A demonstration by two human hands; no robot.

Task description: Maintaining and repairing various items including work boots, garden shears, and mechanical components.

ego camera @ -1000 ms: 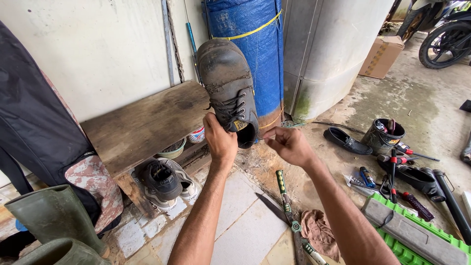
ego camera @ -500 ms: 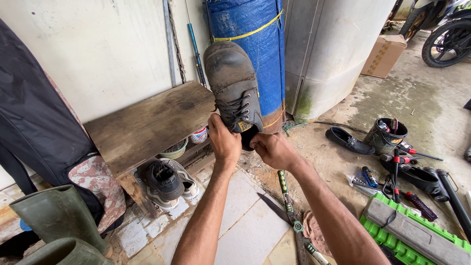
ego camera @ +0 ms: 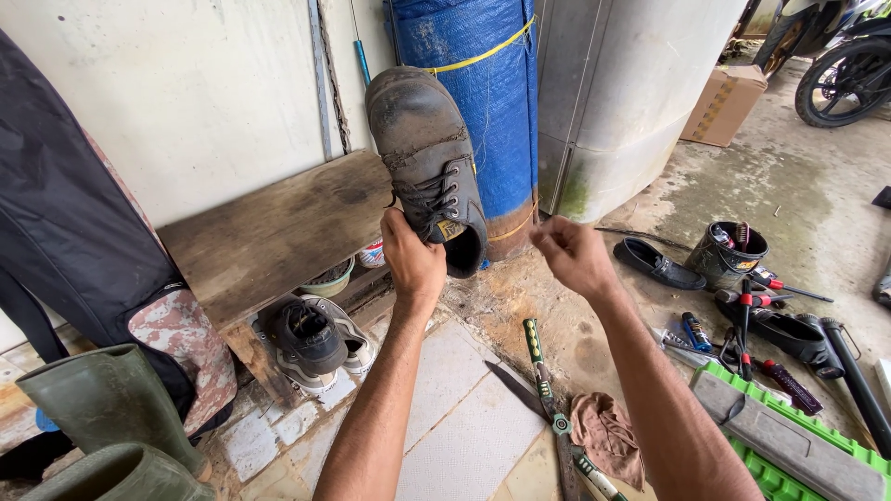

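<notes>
Concrete floor (ego camera: 798,199) runs back to a pale wall, where a brown cardboard box (ego camera: 722,104) sits at the far right and a blue tarp roll (ego camera: 483,102) tied with yellow cord stands upright. Above the wooden bench (ego camera: 269,232), the left hand (ego camera: 413,260) grips a dusty, scuffed black work shoe (ego camera: 427,158) by its heel, toe up, a small yellow label at the tongue. Just right of it, the right hand (ego camera: 571,255) hovers with fingertips pinched together, whether on a lace I cannot tell.

Soft, even daylight fills the scene, brightest at the far right over the concrete floor (ego camera: 817,176). Shadows are faint and diffuse; the darkest lies under the wooden bench (ego camera: 278,232) at left. No glare shows. The picture is sharp throughout, with wide-angle bending toward the edges, and the right hand (ego camera: 571,255) is slightly motion-blurred.
</notes>
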